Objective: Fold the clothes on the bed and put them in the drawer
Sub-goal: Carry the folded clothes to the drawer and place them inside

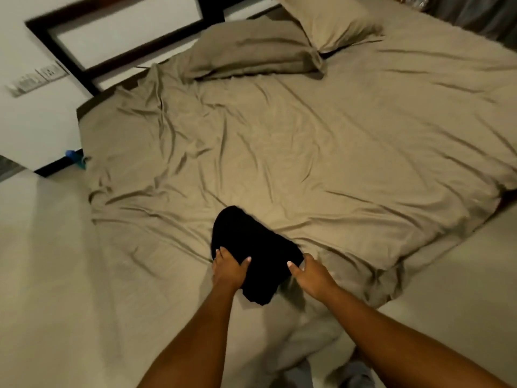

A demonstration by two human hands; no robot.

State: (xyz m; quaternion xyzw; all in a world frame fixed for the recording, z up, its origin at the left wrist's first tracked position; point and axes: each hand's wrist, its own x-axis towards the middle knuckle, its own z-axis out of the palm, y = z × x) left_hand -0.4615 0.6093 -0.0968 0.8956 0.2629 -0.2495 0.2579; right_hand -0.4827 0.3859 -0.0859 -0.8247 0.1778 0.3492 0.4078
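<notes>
- The black garment (253, 247) lay in the lower middle of the frame, on the near corner of the bed (335, 152). It was bunched into a compact bundle, with its lower end hanging past the mattress edge.
- Its long axis ran roughly from top to bottom of the frame, leaning a little toward the lower right. It pointed away from the person, not across them.
- The left hand (228, 271) gripped the bundle's left edge, with the thumb laid over the top of the cloth and the fingers curled at the side.
- The right hand (312, 278) held the right edge, with its thumb on the cloth. I could not tell whether its other fingers were tucked under the cloth.
- Both hands were touching the garment, one on each flank, so neither was nearer; the cloth sat between them and just ahead of the wrists.
- Judged from this, the next move was a two-handed lift, and the loose lower end could sag or unfold as it was raised.
- No drawer showed anywhere in the frame, so where it stood and what it held could not be told.
- No other clothing was visible on the sheet; two pillows (251, 49) lay at the upper middle.
</notes>
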